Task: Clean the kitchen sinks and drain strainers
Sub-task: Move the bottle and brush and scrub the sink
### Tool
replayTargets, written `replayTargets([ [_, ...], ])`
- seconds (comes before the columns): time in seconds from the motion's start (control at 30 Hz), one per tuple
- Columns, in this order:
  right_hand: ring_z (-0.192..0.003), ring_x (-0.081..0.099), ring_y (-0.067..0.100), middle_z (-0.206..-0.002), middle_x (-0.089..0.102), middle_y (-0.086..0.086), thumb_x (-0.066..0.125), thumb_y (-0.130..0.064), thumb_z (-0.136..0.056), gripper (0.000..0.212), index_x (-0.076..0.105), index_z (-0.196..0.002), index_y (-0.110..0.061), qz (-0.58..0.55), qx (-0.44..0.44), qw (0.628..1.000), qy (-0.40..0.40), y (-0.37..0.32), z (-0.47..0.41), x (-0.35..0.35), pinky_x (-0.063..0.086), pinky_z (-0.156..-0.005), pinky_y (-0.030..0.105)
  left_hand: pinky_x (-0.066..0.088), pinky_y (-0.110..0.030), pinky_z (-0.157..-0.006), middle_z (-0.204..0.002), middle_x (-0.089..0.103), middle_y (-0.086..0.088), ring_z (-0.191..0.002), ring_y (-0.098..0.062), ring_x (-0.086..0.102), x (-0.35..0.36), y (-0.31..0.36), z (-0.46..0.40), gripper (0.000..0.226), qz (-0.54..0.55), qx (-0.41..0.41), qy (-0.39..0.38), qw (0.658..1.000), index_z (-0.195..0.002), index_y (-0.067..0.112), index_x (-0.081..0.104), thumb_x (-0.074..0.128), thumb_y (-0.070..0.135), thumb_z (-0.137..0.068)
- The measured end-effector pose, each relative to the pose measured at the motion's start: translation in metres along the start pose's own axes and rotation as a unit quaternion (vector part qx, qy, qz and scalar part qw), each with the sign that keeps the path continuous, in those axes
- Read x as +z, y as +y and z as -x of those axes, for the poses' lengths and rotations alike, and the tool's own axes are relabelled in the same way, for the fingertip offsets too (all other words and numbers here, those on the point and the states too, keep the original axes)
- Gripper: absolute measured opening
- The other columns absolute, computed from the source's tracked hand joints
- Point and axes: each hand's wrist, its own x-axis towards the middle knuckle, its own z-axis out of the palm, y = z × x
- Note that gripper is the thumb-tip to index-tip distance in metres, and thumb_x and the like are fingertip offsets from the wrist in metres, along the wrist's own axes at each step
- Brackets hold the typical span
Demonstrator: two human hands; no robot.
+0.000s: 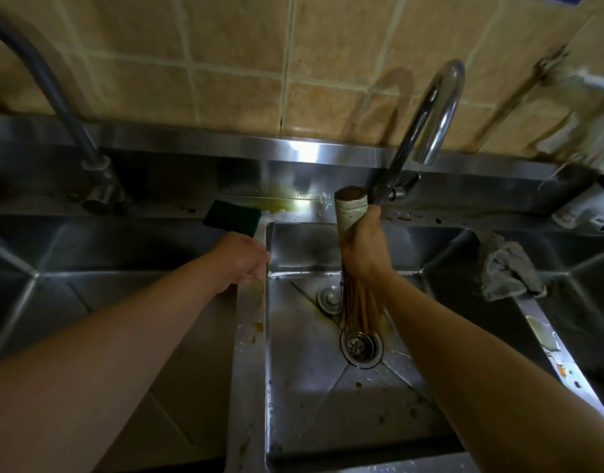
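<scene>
We grip a bamboo brush (353, 268) in our right hand (363, 249), fingers curled round its handle, bristles touching the drain strainer (361, 348) of the middle sink (304, 397). Our left hand (241, 259) rests on the sink divider (249, 336) near a green sponge (233, 218); we cannot tell how its fingers lie.

Two bare forearms were seen, running up to the left hand (241, 259) and the right hand (363, 247), on either side of the middle sink (293, 404). No sleeves were worn as far as the frame edge. No watch, ring, glove or band was spotted on either wrist. Fingers were mostly hidden, so nails couldn't be made out.
</scene>
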Motion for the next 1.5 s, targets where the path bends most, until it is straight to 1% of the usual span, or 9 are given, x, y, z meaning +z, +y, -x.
replayTargets([
  [0.37, -0.103, 0.056, 0.029, -0.116, 0.054, 0.014, 0.052, 0.002, -0.089, 0.055, 0.023, -0.134, -0.008, 0.024, 0.013, 0.999, -0.026, 0.002, 0.004, 0.015, 0.051, -0.088, 0.045, 0.044, -0.028, -0.066, -0.087, 0.057, -0.009, -0.083, -0.021, 0.055, -0.020, -0.002, -0.010, 0.006, -0.005, -0.004, 0.028, 1.000, -0.091, 0.010, 0.056, 0.052, 0.006, -0.092],
  [0.57, -0.108, 0.054, 0.027, -0.121, 0.051, 0.015, 0.056, 0.003, -0.086, 0.061, 0.022, -0.135, -0.007, 0.008, -0.010, 0.999, -0.030, -0.008, -0.005, 0.028, 0.050, -0.091, 0.044, 0.048, -0.032, -0.067, -0.091, 0.061, -0.009, -0.080, -0.020, 0.058, -0.032, -0.011, -0.044, 0.006, 0.040, -0.058, 0.121, 0.990, -0.090, 0.012, 0.054, 0.060, 0.012, -0.090],
  [0.7, -0.107, 0.055, 0.030, -0.120, 0.052, 0.015, 0.059, 0.000, -0.086, 0.056, 0.027, -0.132, -0.007, 0.032, -0.019, 0.999, -0.021, -0.012, -0.016, 0.039, 0.049, -0.091, 0.047, 0.051, -0.042, -0.092, -0.117, 0.058, -0.016, -0.106, -0.031, 0.059, -0.041, -0.014, -0.076, 0.044, 0.069, -0.090, 0.207, 0.972, -0.126, 0.006, 0.048, 0.066, 0.015, -0.087],
  [0.83, -0.103, 0.055, 0.028, -0.116, 0.052, 0.014, 0.060, 0.002, -0.085, 0.055, 0.029, -0.129, -0.006, 0.026, -0.026, 0.999, -0.018, -0.010, -0.023, 0.043, 0.051, -0.088, 0.045, 0.046, -0.044, -0.100, -0.134, 0.047, -0.020, -0.118, -0.035, 0.052, -0.042, -0.011, -0.108, 0.074, 0.093, -0.102, 0.238, 0.961, -0.143, 0.003, 0.028, 0.069, 0.024, -0.085],
  [0.93, -0.100, 0.055, 0.027, -0.114, 0.052, 0.013, 0.059, 0.004, -0.083, 0.056, 0.027, -0.128, -0.007, 0.031, -0.029, 0.999, -0.017, -0.006, -0.028, 0.046, 0.052, -0.085, 0.044, 0.045, -0.045, -0.101, -0.137, 0.044, -0.021, -0.119, -0.036, 0.050, -0.044, -0.010, -0.132, 0.071, 0.090, -0.125, 0.239, 0.959, -0.143, 0.000, 0.029, 0.065, 0.028, -0.089],
  [1.17, -0.100, 0.055, 0.029, -0.114, 0.052, 0.015, 0.058, 0.006, -0.083, 0.056, 0.027, -0.129, -0.004, 0.029, -0.024, 0.999, -0.026, 0.001, -0.022, 0.042, 0.051, -0.086, 0.045, 0.047, -0.031, -0.078, -0.128, 0.054, -0.016, -0.111, -0.026, 0.058, -0.044, -0.010, -0.137, 0.044, 0.292, -0.158, 0.171, 0.928, -0.135, 0.009, 0.043, 0.055, 0.009, -0.093],
  [1.3, -0.103, 0.056, 0.030, -0.117, 0.052, 0.016, 0.056, 0.004, -0.086, 0.052, 0.028, -0.129, -0.006, 0.011, 0.002, 1.000, -0.003, -0.003, -0.009, 0.028, 0.051, -0.087, 0.047, 0.045, -0.029, -0.076, -0.099, 0.056, -0.012, -0.067, -0.016, 0.051, -0.032, 0.005, -0.105, 0.041, 0.253, -0.118, 0.125, 0.952, -0.136, 0.005, 0.042, 0.052, 0.010, -0.096],
  [1.4, -0.106, 0.056, 0.031, -0.122, 0.052, 0.017, 0.057, 0.001, -0.088, 0.052, 0.027, -0.131, -0.006, 0.008, 0.010, 1.000, 0.017, -0.008, 0.006, 0.010, 0.051, -0.089, 0.043, 0.045, -0.030, -0.072, -0.091, 0.058, -0.009, -0.061, -0.013, 0.046, -0.021, 0.012, -0.079, 0.040, 0.230, -0.093, 0.079, 0.966, -0.134, 0.005, 0.044, 0.053, 0.014, -0.096],
  [1.5, -0.106, 0.056, 0.028, -0.123, 0.053, 0.016, 0.061, -0.004, -0.088, 0.056, 0.027, -0.131, -0.007, 0.027, 0.014, 0.999, 0.030, -0.012, 0.026, -0.014, 0.048, -0.085, 0.034, 0.045, -0.024, -0.050, -0.084, 0.056, -0.007, -0.061, -0.013, 0.051, -0.009, 0.023, -0.051, 0.032, 0.169, -0.030, 0.055, 0.984, -0.124, 0.002, 0.052, 0.056, 0.012, -0.094],
])
